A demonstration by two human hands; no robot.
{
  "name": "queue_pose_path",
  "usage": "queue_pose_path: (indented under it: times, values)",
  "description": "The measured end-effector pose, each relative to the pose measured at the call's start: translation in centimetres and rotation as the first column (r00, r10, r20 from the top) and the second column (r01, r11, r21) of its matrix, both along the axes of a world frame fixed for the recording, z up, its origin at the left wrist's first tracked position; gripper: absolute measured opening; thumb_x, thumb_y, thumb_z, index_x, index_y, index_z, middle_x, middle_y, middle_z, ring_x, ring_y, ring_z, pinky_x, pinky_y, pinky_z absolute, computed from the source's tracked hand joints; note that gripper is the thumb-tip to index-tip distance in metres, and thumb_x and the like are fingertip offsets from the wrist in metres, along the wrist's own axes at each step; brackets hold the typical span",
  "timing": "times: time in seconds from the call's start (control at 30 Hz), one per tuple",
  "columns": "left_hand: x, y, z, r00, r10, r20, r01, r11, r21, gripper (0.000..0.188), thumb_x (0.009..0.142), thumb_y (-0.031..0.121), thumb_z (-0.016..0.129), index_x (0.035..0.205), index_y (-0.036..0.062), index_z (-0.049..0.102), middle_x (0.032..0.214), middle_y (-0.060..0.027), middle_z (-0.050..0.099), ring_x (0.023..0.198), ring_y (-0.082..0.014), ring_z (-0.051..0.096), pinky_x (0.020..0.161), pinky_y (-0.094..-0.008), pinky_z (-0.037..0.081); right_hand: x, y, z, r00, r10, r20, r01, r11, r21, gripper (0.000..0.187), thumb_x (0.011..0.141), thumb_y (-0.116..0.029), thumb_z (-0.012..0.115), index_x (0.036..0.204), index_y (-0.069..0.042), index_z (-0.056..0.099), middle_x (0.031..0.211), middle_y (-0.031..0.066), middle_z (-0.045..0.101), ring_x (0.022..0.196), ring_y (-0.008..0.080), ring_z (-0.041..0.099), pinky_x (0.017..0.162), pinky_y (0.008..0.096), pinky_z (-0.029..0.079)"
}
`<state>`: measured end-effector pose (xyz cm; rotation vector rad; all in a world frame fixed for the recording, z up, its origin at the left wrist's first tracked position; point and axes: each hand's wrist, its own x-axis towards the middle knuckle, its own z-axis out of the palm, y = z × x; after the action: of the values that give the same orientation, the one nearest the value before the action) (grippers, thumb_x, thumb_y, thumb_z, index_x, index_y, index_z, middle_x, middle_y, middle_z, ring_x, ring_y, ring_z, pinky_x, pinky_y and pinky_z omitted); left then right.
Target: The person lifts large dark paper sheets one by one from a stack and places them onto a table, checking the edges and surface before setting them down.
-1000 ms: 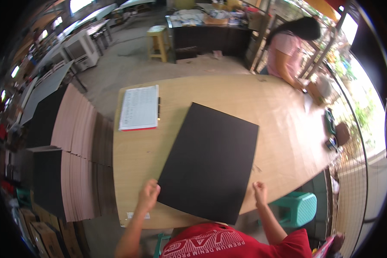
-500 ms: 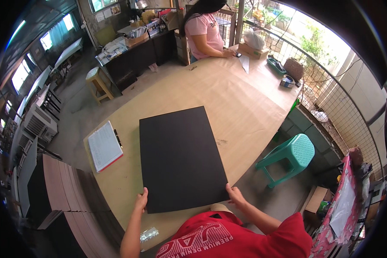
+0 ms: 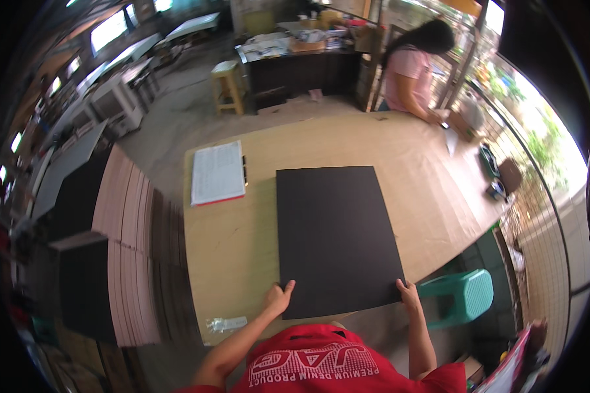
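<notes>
A large black rectangular board (image 3: pixel 337 236) extends away from me over the near part of the table (image 3: pixel 239 255). My left hand (image 3: pixel 280 296) grips its near left edge, thumb on top. At the near right edge, my right hand (image 3: pixel 408 293) holds it the same way, with the fingers mostly hidden beneath. The board's near end reaches over the table's front edge. Left of the board lies a clipboard with written sheets (image 3: pixel 217 171), a dark pen (image 3: pixel 245 171) along its right side. A small clear plastic packet (image 3: pixel 227 324) rests at the near left table corner.
Tall stacks of black-faced boards (image 3: pixel 128 275) stand left of the table. A green plastic stool (image 3: pixel 469 298) is at the right. Across the table, a person in a pink shirt (image 3: pixel 410 72) handles a small dark object. A tape roll (image 3: pixel 497 190) sits at the far right edge.
My view has turned left, so the table and board appear farther right. Both hands keep their hold on the board's near sides. The person across has the head bent lower.
</notes>
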<state>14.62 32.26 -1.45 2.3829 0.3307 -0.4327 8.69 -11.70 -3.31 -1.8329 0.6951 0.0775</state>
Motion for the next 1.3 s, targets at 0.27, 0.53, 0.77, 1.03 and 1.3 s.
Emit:
queue_pose_path:
  times: [0.27, 0.53, 0.77, 1.03, 1.3]
  values:
    - [-1.9, -3.1, -0.1, 0.997, 0.072, 0.039, -0.068, 0.992, -0.105, 0.094, 0.085, 0.077, 0.040, 0.092, -0.0141, 0.061, 0.087, -0.0330, 0.065, 0.085, -0.0459, 0.066, 0.074, -0.0509, 0.053, 6.6, -4.1, 3.9, 0.947, 0.202, -0.248, -0.240, 0.962, -0.131, 0.056, 0.089, -0.053, 0.060, 0.103, 0.000, 0.064, 0.080, 0.0058, 0.058, 0.071, 0.0168, 0.058, 0.054, 0.0336, 0.049]
    - [-1.9, -2.5, -0.1, 0.999, 0.015, 0.038, -0.009, 0.987, -0.163, 0.090, 0.084, 0.075, 0.048, 0.093, -0.0138, 0.059, 0.085, -0.0328, 0.065, 0.084, -0.0454, 0.066, 0.071, -0.0498, 0.053, 7.5, -4.3, 1.6, 0.943, 0.287, -0.170, -0.333, 0.810, -0.483, 0.078, 0.091, -0.065, 0.046, 0.102, 0.010, 0.065, 0.093, 0.0308, 0.066, 0.098, 0.0425, 0.064, 0.085, 0.0454, 0.050]
    - [-2.2, -2.8, -1.1, 0.987, 0.107, 0.123, -0.085, 0.981, -0.173, 0.084, 0.079, 0.073, 0.057, 0.088, -0.0102, 0.060, 0.082, -0.0291, 0.066, 0.081, -0.0443, 0.066, 0.070, -0.0495, 0.052, 7.0, -2.9, 3.3, 0.945, 0.266, -0.189, -0.325, 0.818, -0.475, 0.073, 0.087, -0.066, 0.052, 0.108, 0.002, 0.067, 0.104, 0.0291, 0.066, 0.107, 0.0446, 0.060, 0.091, 0.0466, 0.047]
    - [-1.9, -3.2, -0.4, 0.983, 0.084, 0.166, -0.054, 0.982, -0.181, 0.079, 0.080, 0.069, 0.061, 0.090, -0.0094, 0.060, 0.084, -0.0292, 0.066, 0.082, -0.0457, 0.065, 0.073, -0.0493, 0.052, 7.1, -3.4, 2.1, 0.972, 0.112, -0.209, -0.210, 0.817, -0.537, 0.071, 0.082, -0.066, 0.060, 0.095, 0.003, 0.070, 0.088, 0.0239, 0.070, 0.089, 0.0370, 0.068, 0.080, 0.0426, 0.051]
    - [-1.9, -2.7, -0.3, 0.990, 0.026, 0.136, -0.011, 0.994, -0.110, 0.078, 0.083, 0.068, 0.057, 0.093, -0.0093, 0.060, 0.090, -0.0318, 0.065, 0.089, -0.0482, 0.064, 0.077, -0.0508, 0.051, 6.7, -2.9, 3.9, 0.961, 0.107, -0.254, -0.211, 0.878, -0.429, 0.084, 0.075, -0.077, 0.058, 0.095, 0.004, 0.069, 0.096, 0.0273, 0.068, 0.098, 0.0398, 0.064, 0.083, 0.0453, 0.049]
